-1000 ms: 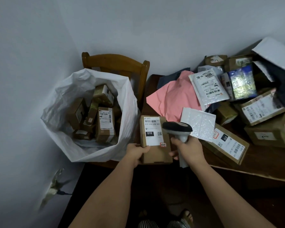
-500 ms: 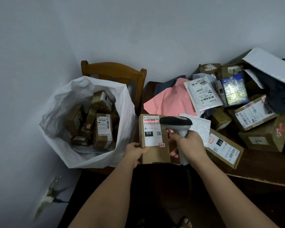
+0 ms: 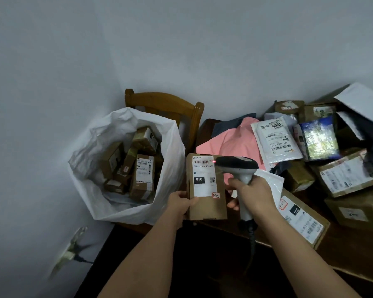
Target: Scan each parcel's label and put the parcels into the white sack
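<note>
Since the half-second-earlier view, the scanner point(image 3: 237, 166) had edged closer to the box point(image 3: 206, 188), and its red light now sat at the right end of the barcode on the label point(image 3: 204, 177) rather than across it. The left hand point(image 3: 181, 201) pinched the box's lower left edge, thumb on the label's face and fingers hidden behind; the right hand point(image 3: 253, 194) was curled tight round the scanner's handle. The box stood upright, long axis running six to twelve o'clock, label facing the camera. The white sack point(image 3: 168, 160) gaped open on a wooden chair point(image 3: 164, 102), just beside the box at its nine o'clock, already holding several brown parcels. The coming move looked like a short swing leftward by the left hand, which was the nearer one to the sack's mouth and the only one free to carry. More parcels lay heaped on the surface point(image 3: 342, 252) from one to four o'clock of the right hand, a flat labelled box point(image 3: 304, 220) nearest.
</note>
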